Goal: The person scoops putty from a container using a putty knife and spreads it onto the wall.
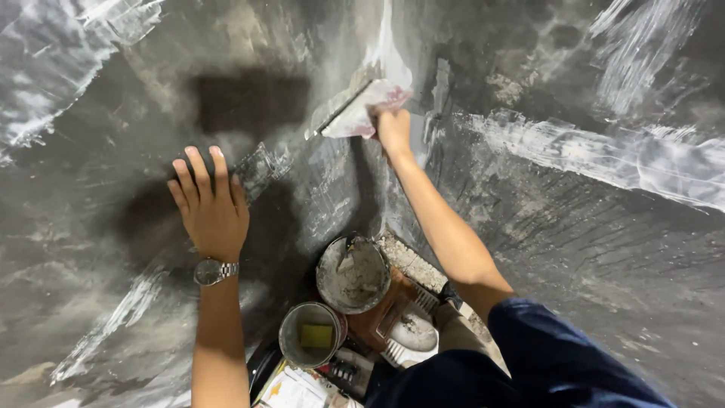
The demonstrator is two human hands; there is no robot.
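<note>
The head camera looks down into an inside corner where two dark grey plastered walls point(574, 249) meet, and everything here can be placed from that corner seam.

The right hand point(393, 128) is raised right at the seam, fingers curled shut round the handle end of a broad, flat metal plastering trowel point(349, 109) smeared with pale grey-white filler. The blade lies tilted across the corner, its long edge on the wall just left of the seam, an angle that seems suited to dragging wet filler thin along the joint. A white streak of fresh filler point(389, 38) runs up the seam above the blade.

The left hand point(211, 208), with a silver metal wristwatch point(214, 271) on its wrist, is well left of the corner, fingers straight and spread, palm flat on the wall. It holds nothing; it looks like a brace that steadies the body during the reach.

Directly below the seam, on the floor, stands a round grey bucket crusted with dried plaster point(353, 276), a small tool resting inside it. Just left of and below it sits a smaller round tin holding a yellow-green sponge point(313, 335). Both sit close under the working arm, probably so filler can be reloaded without stepping away. A white plastic scraper-like tool point(411, 332) and some printed packets point(298, 389) lie beside them, near the person's dark blue sleeve point(559, 355).
</note>
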